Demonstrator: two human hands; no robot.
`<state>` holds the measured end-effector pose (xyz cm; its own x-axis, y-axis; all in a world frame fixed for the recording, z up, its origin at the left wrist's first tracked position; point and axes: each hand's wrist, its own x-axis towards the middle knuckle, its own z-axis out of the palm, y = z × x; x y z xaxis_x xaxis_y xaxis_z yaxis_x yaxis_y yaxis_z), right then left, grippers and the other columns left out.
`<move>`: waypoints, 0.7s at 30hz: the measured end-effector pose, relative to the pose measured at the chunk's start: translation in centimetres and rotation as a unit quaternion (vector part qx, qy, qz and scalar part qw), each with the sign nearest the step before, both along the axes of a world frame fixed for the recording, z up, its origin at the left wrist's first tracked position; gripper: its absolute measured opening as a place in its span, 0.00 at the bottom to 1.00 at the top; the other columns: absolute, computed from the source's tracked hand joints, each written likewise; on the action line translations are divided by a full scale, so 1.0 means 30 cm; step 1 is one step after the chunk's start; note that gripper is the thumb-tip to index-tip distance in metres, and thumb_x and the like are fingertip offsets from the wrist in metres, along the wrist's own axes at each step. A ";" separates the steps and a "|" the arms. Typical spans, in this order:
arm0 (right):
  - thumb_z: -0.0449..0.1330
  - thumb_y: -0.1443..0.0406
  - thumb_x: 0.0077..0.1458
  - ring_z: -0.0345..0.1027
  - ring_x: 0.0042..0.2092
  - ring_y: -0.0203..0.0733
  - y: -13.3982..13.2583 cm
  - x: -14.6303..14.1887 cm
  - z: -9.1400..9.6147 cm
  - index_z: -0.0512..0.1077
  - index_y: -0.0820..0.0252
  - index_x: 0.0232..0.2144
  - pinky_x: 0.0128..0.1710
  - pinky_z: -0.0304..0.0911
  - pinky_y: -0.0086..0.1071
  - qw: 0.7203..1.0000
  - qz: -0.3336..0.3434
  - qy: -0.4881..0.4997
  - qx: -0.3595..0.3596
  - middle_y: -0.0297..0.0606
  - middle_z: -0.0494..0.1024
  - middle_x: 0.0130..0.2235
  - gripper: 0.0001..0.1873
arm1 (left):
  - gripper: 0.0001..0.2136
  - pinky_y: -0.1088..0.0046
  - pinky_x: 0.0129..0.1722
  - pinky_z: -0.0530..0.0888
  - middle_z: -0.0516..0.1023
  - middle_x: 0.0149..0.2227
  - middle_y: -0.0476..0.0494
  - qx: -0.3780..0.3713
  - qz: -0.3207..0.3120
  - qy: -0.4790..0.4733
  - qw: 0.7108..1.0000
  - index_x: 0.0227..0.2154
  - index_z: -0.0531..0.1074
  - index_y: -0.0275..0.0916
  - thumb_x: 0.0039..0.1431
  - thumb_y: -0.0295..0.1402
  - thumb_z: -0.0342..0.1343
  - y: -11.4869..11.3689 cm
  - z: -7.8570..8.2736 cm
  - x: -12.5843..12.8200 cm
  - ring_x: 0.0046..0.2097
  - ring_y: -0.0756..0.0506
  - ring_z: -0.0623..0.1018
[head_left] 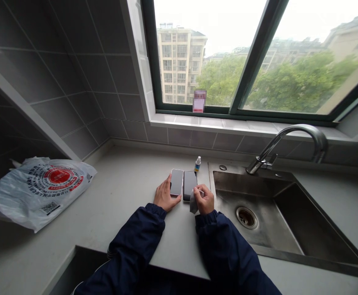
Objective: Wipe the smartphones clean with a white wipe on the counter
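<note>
Two smartphones lie side by side on the counter. The left one is a light-framed smartphone (pixel 176 182) with a grey screen. My left hand (pixel 164 196) is round its lower left corner, fingers along the left edge and thumb at the bottom edge. Close beside it is a dark smartphone (pixel 190 184). Over its lower right part, my right hand (pixel 204 200) is closed in a pinch on a small grey cloth (pixel 193 203), which hangs below the fingers. Just beyond the dark phone stands a small bottle (pixel 197 164) with a white cap and a blue and yellow label.
A steel sink (pixel 271 246) with a drain (pixel 246 217) and a curved tap (pixel 285 133) is on the right. At the left of the pale counter (pixel 120 176) lies a white plastic bag (pixel 40 192) with red print. Behind is a window (pixel 231 110).
</note>
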<state>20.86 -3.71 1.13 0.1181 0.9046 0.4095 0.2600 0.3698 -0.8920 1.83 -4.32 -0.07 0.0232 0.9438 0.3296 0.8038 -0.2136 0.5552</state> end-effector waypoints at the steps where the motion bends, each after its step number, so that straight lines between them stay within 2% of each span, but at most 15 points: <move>1: 0.57 0.56 0.56 0.71 0.33 0.41 0.006 0.004 -0.003 0.65 0.57 0.20 0.36 0.68 0.33 1.000 -0.008 0.000 -0.001 0.38 0.74 0.30 0.17 | 0.46 0.57 0.60 0.61 0.58 0.65 0.36 -0.002 -0.002 0.003 1.000 0.67 0.40 0.44 0.49 0.41 0.60 -0.001 0.001 0.000 0.63 0.36 0.63; 5: 0.54 0.60 0.55 0.73 0.31 0.39 0.030 0.024 -0.020 0.64 0.57 0.22 0.31 0.69 0.32 0.999 -0.040 -0.011 -0.028 0.41 0.76 0.35 0.12 | 0.46 0.56 0.60 0.60 0.57 0.66 0.37 -0.012 -0.003 0.012 1.000 0.67 0.40 0.44 0.50 0.42 0.60 -0.001 -0.001 -0.003 0.64 0.35 0.62; 9: 0.53 0.63 0.51 0.70 0.28 0.39 0.054 0.063 -0.027 0.67 0.58 0.29 0.31 0.66 0.33 0.992 -0.091 -0.061 -0.069 0.39 0.76 0.33 0.05 | 0.44 0.54 0.60 0.60 0.57 0.66 0.37 -0.015 -0.005 0.022 1.000 0.67 0.41 0.45 0.52 0.45 0.58 0.002 -0.009 -0.004 0.63 0.35 0.62; 13: 0.56 0.60 0.50 0.71 0.36 0.45 0.073 0.091 -0.034 0.69 0.59 0.40 0.38 0.63 0.35 0.977 -0.108 -0.145 -0.114 0.39 0.75 0.36 0.15 | 0.46 0.54 0.60 0.61 0.56 0.66 0.38 -0.003 0.007 0.033 0.999 0.68 0.39 0.45 0.52 0.49 0.58 0.005 -0.011 0.000 0.64 0.35 0.62; 21: 0.59 0.53 0.54 0.72 0.40 0.47 0.068 0.068 -0.048 0.68 0.56 0.49 0.38 0.61 0.33 0.943 -0.053 -0.265 -0.196 0.39 0.77 0.38 0.23 | 0.44 0.56 0.59 0.63 0.61 0.64 0.36 0.018 0.016 0.042 0.999 0.68 0.41 0.42 0.53 0.48 0.57 0.012 -0.025 -0.001 0.62 0.36 0.65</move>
